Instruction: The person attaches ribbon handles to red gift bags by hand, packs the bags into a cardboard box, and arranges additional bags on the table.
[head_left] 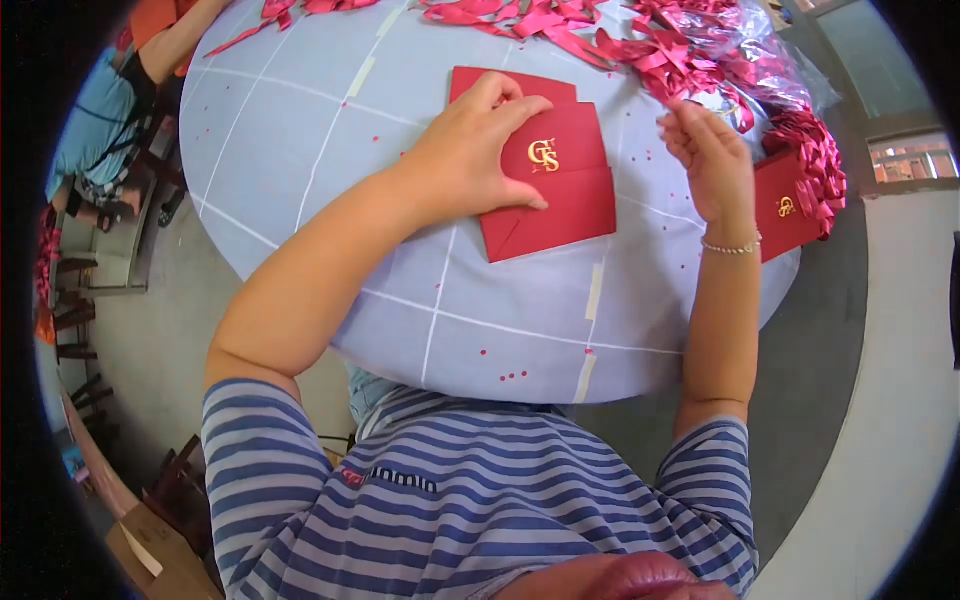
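A flat red folded paper bag point(570, 195) with gold letters lies on the table in front of me, its lower flap creased on the diagonal. My left hand point(470, 140) grips it from the left side, thumb and fingers spread over its face beside the letters. Another red panel shows behind its top edge. To the right, my right hand point(712, 160) is raised with the fingertips pinched together at a strand of red ribbon point(665, 85). That strand meets the ribbon pile behind the fingers, so its end is hard to make out.
Loose red ribbons point(540, 22) and clear plastic wrapping point(765, 50) lie along the far side of the round, grey-blue table point(400, 250). More red bags point(785, 205) with bunched ribbons sit at the right edge. Another person's arm point(180, 45) reaches in at upper left.
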